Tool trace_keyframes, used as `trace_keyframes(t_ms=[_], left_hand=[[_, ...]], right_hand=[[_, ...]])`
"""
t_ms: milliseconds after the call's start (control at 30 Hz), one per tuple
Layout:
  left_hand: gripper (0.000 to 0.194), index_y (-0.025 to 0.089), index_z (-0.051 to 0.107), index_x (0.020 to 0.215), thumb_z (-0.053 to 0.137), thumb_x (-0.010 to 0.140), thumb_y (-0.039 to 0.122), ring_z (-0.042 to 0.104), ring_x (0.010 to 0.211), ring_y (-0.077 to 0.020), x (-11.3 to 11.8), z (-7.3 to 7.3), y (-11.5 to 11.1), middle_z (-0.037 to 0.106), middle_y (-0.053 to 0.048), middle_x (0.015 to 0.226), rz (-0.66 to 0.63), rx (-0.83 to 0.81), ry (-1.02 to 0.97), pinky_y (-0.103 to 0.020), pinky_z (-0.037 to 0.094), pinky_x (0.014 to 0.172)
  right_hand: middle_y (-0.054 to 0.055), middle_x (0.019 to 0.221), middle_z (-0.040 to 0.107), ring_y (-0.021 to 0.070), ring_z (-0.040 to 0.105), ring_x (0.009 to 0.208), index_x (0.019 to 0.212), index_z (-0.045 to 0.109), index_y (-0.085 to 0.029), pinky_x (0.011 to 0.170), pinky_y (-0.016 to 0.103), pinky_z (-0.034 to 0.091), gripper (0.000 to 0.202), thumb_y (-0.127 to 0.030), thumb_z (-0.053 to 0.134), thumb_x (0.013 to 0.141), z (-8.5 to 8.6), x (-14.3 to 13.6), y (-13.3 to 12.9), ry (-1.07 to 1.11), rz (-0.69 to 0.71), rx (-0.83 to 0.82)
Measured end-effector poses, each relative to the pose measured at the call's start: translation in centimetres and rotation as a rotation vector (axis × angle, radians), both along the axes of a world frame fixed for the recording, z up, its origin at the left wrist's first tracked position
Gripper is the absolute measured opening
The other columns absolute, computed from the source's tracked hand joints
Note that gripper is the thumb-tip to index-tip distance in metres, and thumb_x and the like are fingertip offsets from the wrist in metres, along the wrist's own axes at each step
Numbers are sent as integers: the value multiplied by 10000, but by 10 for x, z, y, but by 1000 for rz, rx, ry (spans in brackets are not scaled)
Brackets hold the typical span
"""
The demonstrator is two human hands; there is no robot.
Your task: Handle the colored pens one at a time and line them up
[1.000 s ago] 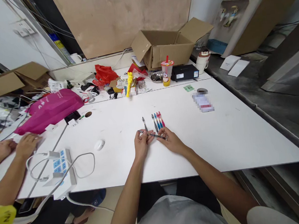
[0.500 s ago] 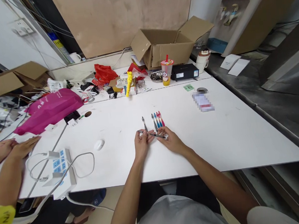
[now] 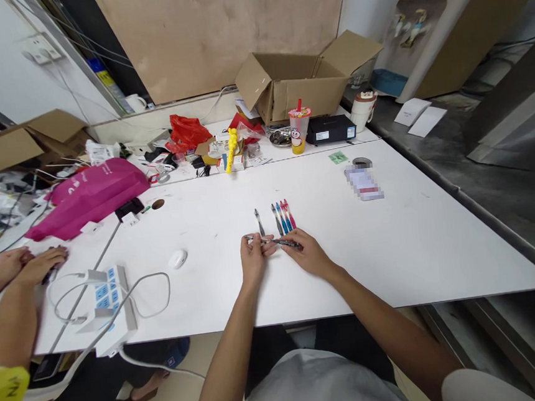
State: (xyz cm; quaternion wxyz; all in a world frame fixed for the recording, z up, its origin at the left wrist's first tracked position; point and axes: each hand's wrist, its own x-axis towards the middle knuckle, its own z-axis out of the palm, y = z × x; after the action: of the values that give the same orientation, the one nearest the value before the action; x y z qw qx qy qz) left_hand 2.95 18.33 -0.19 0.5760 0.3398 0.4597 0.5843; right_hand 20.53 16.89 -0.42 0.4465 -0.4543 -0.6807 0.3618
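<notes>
Between my two hands runs a dark, slim pen [image 3: 288,243], held nearly level just above the table. My left hand [image 3: 252,259] pinches its left end, with the other fingers partly spread under it. The fingers of my right hand [image 3: 310,254] are closed on the right end. Whether it is one piece or separate parts, I cannot make out. Beyond my left fingertips lies a single grey-black pen [image 3: 258,220]. To its right, a row holds another grey-black pen [image 3: 276,219], blue pens [image 3: 284,216] and a pink-red pen [image 3: 289,212], side by side with tips pointing away.
A white earphone case [image 3: 178,259] and a power strip [image 3: 117,307] with looped cables lie to the left. Another person's hands [image 3: 39,265] rest at far left. A blurred phone [image 3: 364,182] and tape roll [image 3: 361,162] lie right; a drink cup [image 3: 299,132] stands behind.
The right end of the held pen has shifted slightly right and looks thicker in my right fingers. At far left, the other person's fingers have curled around something dark.
</notes>
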Motion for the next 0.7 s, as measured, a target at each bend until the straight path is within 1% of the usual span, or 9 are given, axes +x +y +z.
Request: trace_keyframes(t_ms=[133, 233, 367, 433, 467, 533, 600, 633, 700], left_hand=[[480, 227, 443, 996, 682, 873, 625, 780, 724, -197, 0, -2, 2, 764, -53, 936, 49, 11, 2, -261, 596, 573], [476, 230, 437, 997, 663, 883, 634, 779, 735, -193, -2, 0, 2, 750, -46, 929, 117, 22, 10, -226, 566, 533], [462, 235, 439, 1027, 643, 901, 629, 778, 757, -188, -7, 4, 2, 745, -48, 944, 217, 41, 25, -195, 527, 503], [463, 237, 438, 1038, 637, 904, 633, 780, 770, -193, -9, 5, 2, 745, -54, 963, 261, 47, 31, -185, 505, 483], [466, 238, 437, 1040, 634, 904, 637, 781, 776, -198, -10, 5, 2, 745, -58, 973, 278, 47, 32, -181, 492, 470], [472, 236, 434, 1040, 630, 903, 644, 783, 780, -207, -11, 5, 3, 745, -65, 984, 298, 45, 34, -173, 465, 443], [479, 234, 433, 1036, 632, 899, 648, 784, 769, -211, -12, 5, 3, 745, -68, 982, 302, 41, 38, -165, 442, 421], [481, 233, 433, 1031, 634, 898, 649, 783, 762, -210, -12, 5, 3, 745, -69, 980, 299, 41, 42, -162, 434, 414], [482, 231, 433, 1020, 636, 895, 650, 782, 747, -209, -11, 5, 3, 745, -70, 975, 286, 42, 50, -157, 422, 401]], right_hand=[[64, 1028, 679, 193, 633, 859, 1076, 707, -221, 728, 331, 511, 210, -339, 602, 939, 3, 1, -1, 7, -26, -20], [67, 1011, 709, 185, 623, 800, 1071, 726, -206, 690, 325, 491, 243, -364, 608, 930, 7, 4, -2, 37, -40, -47], [63, 977, 712, 162, 555, 681, 1085, 748, -206, 627, 321, 446, 287, -384, 613, 906, 10, 15, -1, 53, -79, -82], [58, 950, 712, 164, 543, 674, 1087, 745, -210, 625, 320, 433, 287, -377, 612, 895, 10, 21, 0, 63, -106, -104], [59, 950, 714, 172, 560, 700, 1078, 739, -209, 643, 322, 440, 279, -371, 614, 890, 10, 23, 0, 76, -123, -115], [67, 956, 719, 199, 611, 800, 1056, 709, -201, 710, 332, 464, 251, -353, 618, 878, 9, 26, 2, 126, -150, -137], [71, 954, 713, 213, 630, 866, 1046, 649, -197, 753, 336, 474, 224, -335, 604, 875, 7, 27, 3, 198, -155, -157], [64, 935, 701, 208, 625, 855, 1042, 614, -199, 748, 330, 472, 211, -331, 587, 879, 6, 27, 3, 230, -151, -164], [33, 873, 658, 182, 581, 768, 1039, 566, -210, 704, 311, 453, 195, -339, 554, 893, 5, 25, 3, 245, -143, -171]])
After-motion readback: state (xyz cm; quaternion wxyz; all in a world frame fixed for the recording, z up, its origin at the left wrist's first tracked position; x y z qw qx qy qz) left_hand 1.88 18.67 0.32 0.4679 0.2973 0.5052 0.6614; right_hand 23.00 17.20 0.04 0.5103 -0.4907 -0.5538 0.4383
